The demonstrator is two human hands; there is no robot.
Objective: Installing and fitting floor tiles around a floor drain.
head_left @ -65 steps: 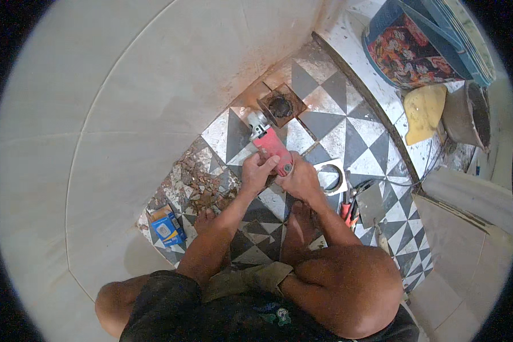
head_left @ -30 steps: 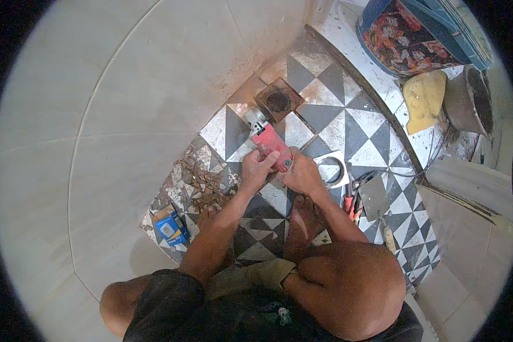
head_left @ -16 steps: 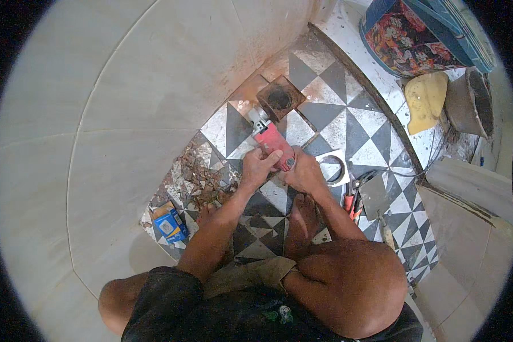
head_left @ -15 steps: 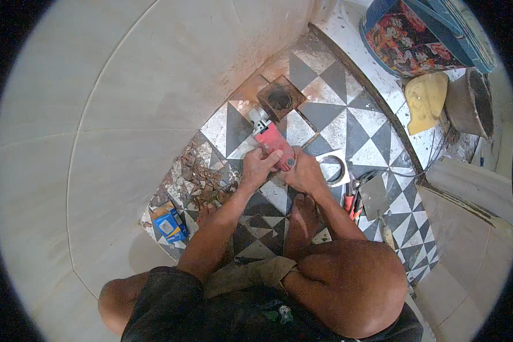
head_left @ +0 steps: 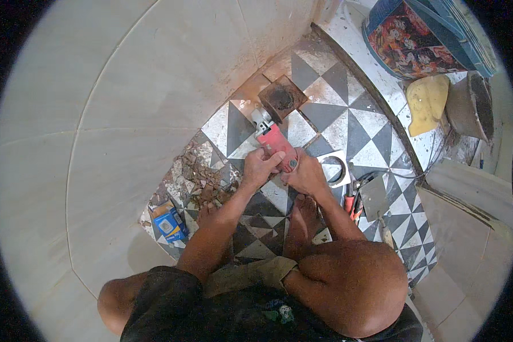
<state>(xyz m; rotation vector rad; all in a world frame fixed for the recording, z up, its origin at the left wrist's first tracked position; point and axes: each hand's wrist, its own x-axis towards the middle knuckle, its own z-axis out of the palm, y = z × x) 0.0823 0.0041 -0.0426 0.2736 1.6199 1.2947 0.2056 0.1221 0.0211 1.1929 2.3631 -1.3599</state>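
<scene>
Head view: my left hand (head_left: 260,167) and right hand (head_left: 306,176) clamp a red, silver-headed grinder (head_left: 276,141), perhaps touching the square brown recess (head_left: 296,100).

Blue-and-yellow box (head_left: 168,224) lower left; blue bucket (head_left: 411,43) upper right; yellow piece (head_left: 426,106) beside grey-brown pail (head_left: 463,111).

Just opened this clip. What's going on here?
A barefoot person holds a red angle grinder in both hands, the left hand on its near left side and the right hand around its rear end. Its head is at the edge of a rusty square recess in the tiled floor; whether its disc is spinning can't be told. Broken rubble lies to the left, near a blue box.
</scene>
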